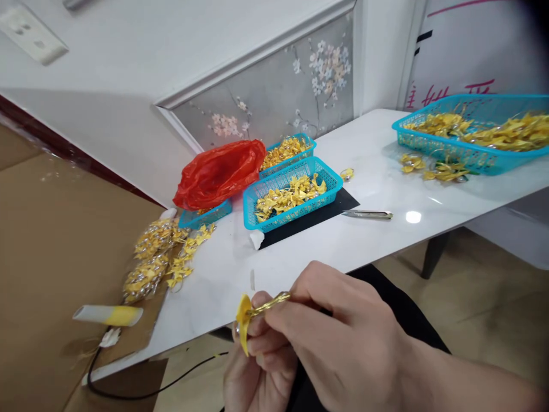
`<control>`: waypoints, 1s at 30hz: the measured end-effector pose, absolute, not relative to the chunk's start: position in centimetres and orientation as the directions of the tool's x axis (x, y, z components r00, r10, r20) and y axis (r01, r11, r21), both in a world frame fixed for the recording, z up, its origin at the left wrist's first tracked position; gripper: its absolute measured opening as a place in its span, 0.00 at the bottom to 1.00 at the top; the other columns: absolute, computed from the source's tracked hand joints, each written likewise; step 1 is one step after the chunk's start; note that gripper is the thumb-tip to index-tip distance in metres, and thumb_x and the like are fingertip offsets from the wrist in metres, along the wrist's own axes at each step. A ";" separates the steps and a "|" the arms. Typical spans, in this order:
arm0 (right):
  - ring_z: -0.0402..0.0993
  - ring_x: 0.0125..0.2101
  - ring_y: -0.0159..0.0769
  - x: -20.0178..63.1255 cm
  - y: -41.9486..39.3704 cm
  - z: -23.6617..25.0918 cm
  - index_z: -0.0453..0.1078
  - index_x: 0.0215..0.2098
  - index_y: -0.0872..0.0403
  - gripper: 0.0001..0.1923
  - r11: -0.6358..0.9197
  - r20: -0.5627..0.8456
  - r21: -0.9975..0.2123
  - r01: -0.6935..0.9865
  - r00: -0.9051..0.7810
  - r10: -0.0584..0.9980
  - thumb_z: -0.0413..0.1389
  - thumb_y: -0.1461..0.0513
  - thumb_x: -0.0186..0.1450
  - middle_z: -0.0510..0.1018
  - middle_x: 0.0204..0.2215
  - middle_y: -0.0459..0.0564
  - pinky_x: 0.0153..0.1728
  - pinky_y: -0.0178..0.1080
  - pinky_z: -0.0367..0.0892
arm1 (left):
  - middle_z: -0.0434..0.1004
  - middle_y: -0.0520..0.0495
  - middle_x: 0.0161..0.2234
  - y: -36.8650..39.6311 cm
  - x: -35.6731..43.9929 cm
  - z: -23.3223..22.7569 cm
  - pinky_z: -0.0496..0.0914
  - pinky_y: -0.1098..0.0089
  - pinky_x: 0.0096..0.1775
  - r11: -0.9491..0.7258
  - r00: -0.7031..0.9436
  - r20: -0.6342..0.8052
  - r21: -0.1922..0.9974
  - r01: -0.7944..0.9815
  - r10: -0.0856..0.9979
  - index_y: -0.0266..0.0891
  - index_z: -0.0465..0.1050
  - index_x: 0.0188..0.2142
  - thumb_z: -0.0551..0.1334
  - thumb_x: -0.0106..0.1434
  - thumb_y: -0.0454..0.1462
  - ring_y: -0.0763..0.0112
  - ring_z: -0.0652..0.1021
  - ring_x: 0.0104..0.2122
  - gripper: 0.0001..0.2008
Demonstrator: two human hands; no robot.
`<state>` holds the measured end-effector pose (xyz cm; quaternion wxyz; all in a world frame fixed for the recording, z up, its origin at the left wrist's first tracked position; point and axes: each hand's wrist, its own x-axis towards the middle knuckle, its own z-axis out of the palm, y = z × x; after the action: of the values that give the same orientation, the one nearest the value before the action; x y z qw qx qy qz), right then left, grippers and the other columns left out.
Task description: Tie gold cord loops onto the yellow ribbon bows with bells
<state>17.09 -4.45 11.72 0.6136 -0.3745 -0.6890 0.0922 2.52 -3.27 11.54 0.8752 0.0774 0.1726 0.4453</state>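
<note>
Low in the middle, my left hand [261, 372] is closed around a small yellow artificial flower [243, 325] with a pearly bead by its petals. My right hand [347, 326] comes in from the right and pinches the flower's twisted gold wire stem [274, 303]. Both hands meet at the stem, just before the table's front edge. Part of the left hand is hidden behind the right one. Beyond them, a blue basket [293, 194] of similar yellow flowers sits on a black sheet [309, 220]. A pair of metal tweezers or snips [368, 214] lies to its right.
Another blue basket [476, 134] of flowers stands far right, with loose flowers [444, 170] beside it. A red plastic bag [218, 174] partly covers baskets at the back. Flower bundles [148, 257], a white-and-yellow tube [109, 315] and a black cable [128, 396] are at left, near cardboard [64, 246].
</note>
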 end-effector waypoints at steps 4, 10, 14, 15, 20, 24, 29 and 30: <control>0.63 0.24 0.30 17.3 -4.5 11.7 0.75 0.28 0.57 0.16 0.717 0.807 -0.543 0.437 0.034 0.590 0.50 0.68 0.70 0.68 0.23 0.47 0.21 0.31 0.63 | 0.82 0.60 0.26 -3.1 2.5 11.4 0.71 0.95 0.26 0.581 0.509 -0.281 0.375 -0.722 0.813 0.42 0.78 0.28 0.75 0.54 0.31 0.88 0.80 0.24 0.08; 0.63 0.24 0.31 17.6 -4.5 12.1 0.73 0.24 0.59 0.19 0.729 0.817 -0.494 0.473 -0.034 0.576 0.47 0.70 0.69 0.68 0.22 0.49 0.23 0.33 0.63 | 0.84 0.58 0.25 -3.1 2.3 11.3 0.72 0.93 0.29 0.483 0.461 -0.190 0.548 -0.683 0.867 0.44 0.82 0.27 0.76 0.50 0.28 0.87 0.80 0.23 0.10; 0.65 0.24 0.32 18.0 -4.7 11.9 0.76 0.29 0.61 0.15 0.716 0.797 -0.531 0.452 -0.020 0.604 0.49 0.70 0.69 0.70 0.22 0.51 0.23 0.34 0.63 | 0.84 0.54 0.27 -3.4 2.1 11.3 0.75 0.86 0.31 0.353 0.335 -0.176 0.721 -0.596 0.925 0.43 0.84 0.36 0.76 0.52 0.32 0.82 0.80 0.25 0.11; 0.65 0.24 0.32 18.2 -4.7 11.7 0.76 0.30 0.61 0.14 0.708 0.785 -0.554 0.437 -0.009 0.620 0.50 0.71 0.68 0.70 0.23 0.51 0.24 0.34 0.64 | 0.83 0.54 0.26 -3.4 2.1 11.4 0.75 0.85 0.31 0.304 0.295 -0.160 0.775 -0.554 0.942 0.42 0.84 0.36 0.76 0.53 0.34 0.80 0.79 0.25 0.10; 0.68 0.25 0.29 18.9 -4.7 10.5 0.77 0.34 0.58 0.15 0.662 0.692 -0.691 0.290 0.000 0.722 0.50 0.75 0.65 0.69 0.26 0.49 0.25 0.31 0.66 | 0.80 0.52 0.25 -3.8 2.4 12.0 0.74 0.80 0.31 0.077 0.114 -0.046 0.955 -0.287 0.992 0.43 0.83 0.33 0.77 0.49 0.37 0.76 0.77 0.24 0.11; 0.68 0.25 0.29 19.5 -4.7 9.5 0.77 0.36 0.56 0.15 0.642 0.660 -0.723 0.257 -0.017 0.751 0.50 0.74 0.67 0.69 0.27 0.48 0.24 0.32 0.66 | 0.81 0.52 0.25 -4.1 2.3 12.0 0.75 0.80 0.32 0.023 0.067 -0.013 0.988 -0.154 0.998 0.45 0.84 0.32 0.77 0.48 0.36 0.75 0.77 0.25 0.10; 0.67 0.25 0.28 19.7 -4.8 9.0 0.76 0.35 0.55 0.14 0.625 0.643 -0.737 0.256 -0.018 0.765 0.51 0.73 0.66 0.68 0.27 0.47 0.23 0.31 0.65 | 0.84 0.50 0.26 -4.3 2.7 11.8 0.75 0.80 0.31 0.016 0.082 -0.011 0.998 -0.065 0.997 0.47 0.86 0.29 0.76 0.49 0.32 0.72 0.80 0.26 0.08; 0.67 0.25 0.28 19.7 -4.9 8.9 0.76 0.35 0.55 0.13 0.625 0.642 -0.739 0.250 -0.018 0.766 0.51 0.73 0.66 0.68 0.27 0.46 0.23 0.31 0.65 | 0.85 0.50 0.26 -4.3 2.9 12.0 0.75 0.80 0.30 0.021 0.081 -0.016 0.998 -0.059 0.997 0.47 0.86 0.28 0.76 0.48 0.32 0.72 0.80 0.26 0.09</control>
<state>19.73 -4.87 8.95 0.5927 -0.3740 -0.6792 0.2179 2.92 -4.31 11.97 0.5390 0.5001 0.4688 0.4894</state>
